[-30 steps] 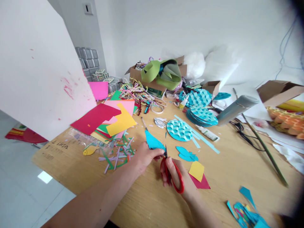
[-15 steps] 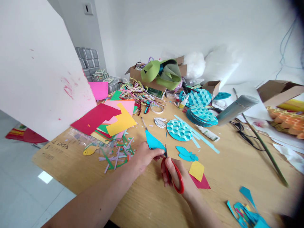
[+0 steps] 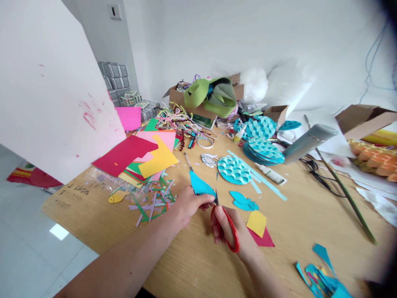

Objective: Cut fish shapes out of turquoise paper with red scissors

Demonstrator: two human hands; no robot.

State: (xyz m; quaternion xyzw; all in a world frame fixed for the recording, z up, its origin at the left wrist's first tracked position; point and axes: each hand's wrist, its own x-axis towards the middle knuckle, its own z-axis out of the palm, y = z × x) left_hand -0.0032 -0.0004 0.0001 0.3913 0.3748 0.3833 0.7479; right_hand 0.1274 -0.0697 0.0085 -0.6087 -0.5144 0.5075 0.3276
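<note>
My left hand (image 3: 190, 204) pinches a pointed piece of blue paper (image 3: 200, 186) just above the wooden table (image 3: 198, 256). My right hand (image 3: 231, 231) grips red-handled scissors (image 3: 228, 227), fingers through the loops. The short blades (image 3: 216, 197) point up and meet the paper's right edge. A cut blue fish shape (image 3: 243, 201) lies just right of the blades. A yellow square (image 3: 257, 223) on a red scrap (image 3: 263, 239) rests beside my right hand.
Coloured paper sheets (image 3: 141, 155) and cut strips (image 3: 153, 200) lie at left. Round blue scaled discs (image 3: 233, 169), a glue tube (image 3: 271, 174), a grey flask (image 3: 307, 142), cardboard boxes (image 3: 361, 120) and blue offcuts (image 3: 322, 277) crowd the back and right. A white board (image 3: 46, 87) leans at left.
Hardly anything has changed: the scissors and blue paper stay in the same spot, with the scissor handles shifting only slightly.
</note>
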